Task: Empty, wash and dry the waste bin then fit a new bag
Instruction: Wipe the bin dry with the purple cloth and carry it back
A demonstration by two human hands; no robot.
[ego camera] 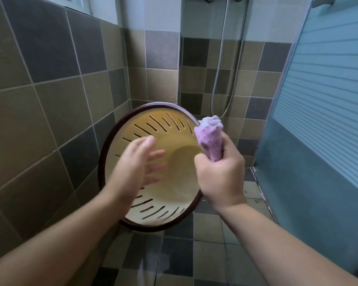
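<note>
The waste bin is cream inside with slotted walls and a dark brown rim. It lies tipped on its side, its mouth facing me, by the tiled wall. My left hand hovers blurred in front of the bin's mouth, fingers spread, holding nothing. A bunched pink cloth is gripped in my right hand at the bin's right rim, the cloth's end sticking up above the fist.
Tiled walls stand at the left and behind. A metal shower hose hangs on the back wall. A frosted glass shower panel stands at the right. The tiled floor lies below the bin.
</note>
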